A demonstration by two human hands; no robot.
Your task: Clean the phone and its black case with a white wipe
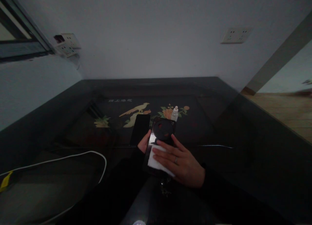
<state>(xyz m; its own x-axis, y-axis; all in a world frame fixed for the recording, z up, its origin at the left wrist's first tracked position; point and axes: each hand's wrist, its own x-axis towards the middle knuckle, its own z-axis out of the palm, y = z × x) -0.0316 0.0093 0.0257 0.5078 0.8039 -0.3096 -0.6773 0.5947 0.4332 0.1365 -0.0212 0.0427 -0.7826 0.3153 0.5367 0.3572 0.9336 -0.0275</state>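
My left hand (144,142) grips a dark phone (162,121) by its left edge. The phone's back, with a big round black ring near the top, faces up. Across the lower part of that back lies a white wipe (154,160). My right hand (181,163), a ring on one finger, presses flat on the wipe with its fingers stretched and slightly apart. Beyond my left hand a second black phone (140,127) rests on the table. A small clear bottle with a pale cap (175,114) stands just behind the held phone.
The glossy black table (200,134) carries a painted bird and flowers. A white cable (73,155) with a yellow tag (6,181) curves over its left side. Wall sockets (236,35) sit behind. Something small and shiny (163,184) shows below the held phone.
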